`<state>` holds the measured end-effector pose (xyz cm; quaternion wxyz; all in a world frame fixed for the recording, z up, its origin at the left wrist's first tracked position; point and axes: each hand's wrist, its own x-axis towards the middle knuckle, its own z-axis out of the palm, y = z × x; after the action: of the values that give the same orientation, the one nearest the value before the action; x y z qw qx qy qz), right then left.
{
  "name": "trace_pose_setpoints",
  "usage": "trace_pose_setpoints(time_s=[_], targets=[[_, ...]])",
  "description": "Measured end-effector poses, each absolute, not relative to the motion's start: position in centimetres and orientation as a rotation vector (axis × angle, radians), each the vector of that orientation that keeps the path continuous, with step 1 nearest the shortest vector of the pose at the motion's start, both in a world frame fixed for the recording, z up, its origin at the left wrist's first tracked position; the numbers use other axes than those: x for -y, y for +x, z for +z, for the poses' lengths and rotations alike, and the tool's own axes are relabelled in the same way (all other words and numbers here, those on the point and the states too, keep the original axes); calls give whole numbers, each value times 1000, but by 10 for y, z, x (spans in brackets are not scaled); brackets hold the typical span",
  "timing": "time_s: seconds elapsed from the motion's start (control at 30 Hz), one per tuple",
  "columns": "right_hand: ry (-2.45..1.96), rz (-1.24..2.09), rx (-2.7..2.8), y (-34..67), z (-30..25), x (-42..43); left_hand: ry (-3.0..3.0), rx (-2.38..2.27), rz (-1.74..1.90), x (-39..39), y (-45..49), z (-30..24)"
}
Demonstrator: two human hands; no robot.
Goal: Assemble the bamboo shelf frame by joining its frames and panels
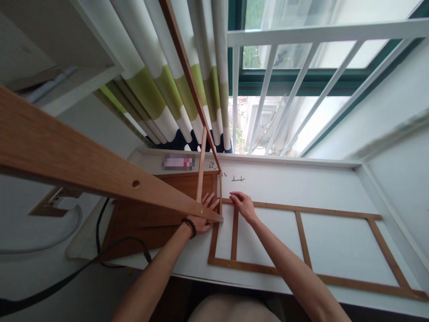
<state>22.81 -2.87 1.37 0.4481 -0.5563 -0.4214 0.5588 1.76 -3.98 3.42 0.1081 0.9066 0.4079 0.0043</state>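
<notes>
My left hand (203, 223), with a beaded bracelet at the wrist, has its fingers stretched out and spread at the foot of an upright wooden frame (167, 192). Part of it is hidden behind the frame's near rail, and the fingertips lie by the short bottom bar. To the right, my right hand (245, 206) is closed in a pinch just above the corner of a flat wooden ladder-like frame (303, 241). What sits between its fingertips is too small to make out. Several loose screws (238, 179) lie beyond the right hand on the white surface.
A brown wooden panel (134, 228) lies under the upright frame on the white ledge (301, 183). A blurred-out packet (178, 162) is by the curtain (147, 89). White window bars (295, 89) stand behind. Cables (110, 246) and a wall socket (55, 201) are at left.
</notes>
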Motion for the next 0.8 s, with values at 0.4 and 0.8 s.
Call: trace_pose_setpoints(time_s=[0.4, 0.8], targets=[[-1287, 1382, 517, 192, -14, 99, 2921, -649, -74, 13, 41, 38], [-1386, 1244, 565, 179, -17, 104, 2865, -533, 63, 5, 47, 21]])
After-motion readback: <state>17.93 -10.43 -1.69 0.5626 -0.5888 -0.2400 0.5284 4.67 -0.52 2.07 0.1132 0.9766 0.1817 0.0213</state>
